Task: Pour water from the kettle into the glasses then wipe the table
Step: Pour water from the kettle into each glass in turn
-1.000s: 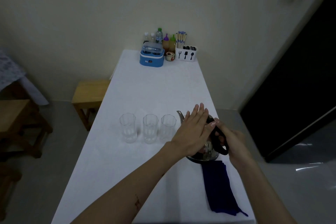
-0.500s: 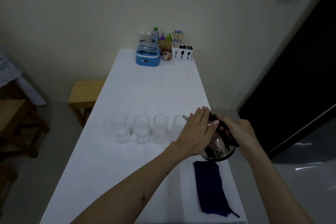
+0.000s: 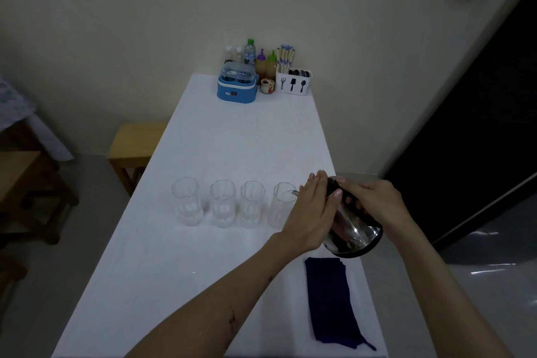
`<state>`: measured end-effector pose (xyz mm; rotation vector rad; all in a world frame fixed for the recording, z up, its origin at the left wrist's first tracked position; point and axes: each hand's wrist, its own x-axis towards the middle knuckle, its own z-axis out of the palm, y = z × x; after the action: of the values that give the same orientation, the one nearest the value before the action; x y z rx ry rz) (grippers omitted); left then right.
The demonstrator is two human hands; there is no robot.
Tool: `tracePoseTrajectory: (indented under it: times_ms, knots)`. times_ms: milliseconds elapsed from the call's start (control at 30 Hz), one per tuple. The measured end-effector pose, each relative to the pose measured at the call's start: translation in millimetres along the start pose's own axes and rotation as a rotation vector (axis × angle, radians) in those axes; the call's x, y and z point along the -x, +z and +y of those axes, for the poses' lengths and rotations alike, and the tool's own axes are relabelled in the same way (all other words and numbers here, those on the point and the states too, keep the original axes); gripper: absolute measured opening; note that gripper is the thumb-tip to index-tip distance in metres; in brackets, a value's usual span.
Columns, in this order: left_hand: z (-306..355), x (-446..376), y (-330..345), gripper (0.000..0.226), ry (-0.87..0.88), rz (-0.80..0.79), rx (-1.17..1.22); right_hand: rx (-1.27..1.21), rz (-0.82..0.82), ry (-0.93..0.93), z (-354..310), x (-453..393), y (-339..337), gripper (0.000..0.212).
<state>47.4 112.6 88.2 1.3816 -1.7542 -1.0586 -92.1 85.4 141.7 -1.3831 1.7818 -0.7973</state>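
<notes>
Several clear glasses [image 3: 223, 203] stand in a row across the white table [image 3: 232, 139]. The steel kettle [image 3: 357, 234] hangs tilted above the table's right edge. Its spout [image 3: 295, 192] touches the rim of the rightmost glass [image 3: 281, 206]. My right hand [image 3: 374, 203] grips the kettle's black handle from the right. My left hand [image 3: 312, 212] lies flat, fingers straight, against the kettle's lid and upper side, and hides part of the kettle. Whether water is flowing is too faint to tell. A dark blue cloth [image 3: 331, 299] lies on the table below the kettle.
At the table's far end stand a blue box [image 3: 237, 87], bottles [image 3: 261, 61], a small pot and a white cutlery holder [image 3: 293, 81]. A wooden stool [image 3: 133, 145] sits left of the table, with more wooden furniture further left. A dark doorway is at right.
The kettle has risen off the table and tipped further left, bringing its spout to the rightmost glass, which the left hand hid before. Both hands stayed on the kettle.
</notes>
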Motion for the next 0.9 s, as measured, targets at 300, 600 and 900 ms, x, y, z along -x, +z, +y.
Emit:
tracePoseTrajectory:
  times_ms: [300,600,900]
  knots:
    - [7.6,-0.5,2.5,0.062,0.017,0.033,0.041,0.025,0.010,-0.051,-6.4,-1.4,-6.7,0.048]
    - [10.4,-2.4,5.9,0.063,0.023,0.068,0.060,0.028,0.000,-0.068,-7.8,-4.5,-12.0,0.050]
    - [10.5,-1.0,4.5,0.064,0.029,0.078,0.047,0.070,0.012,-0.063,-13.7,-0.1,-11.8,0.051]
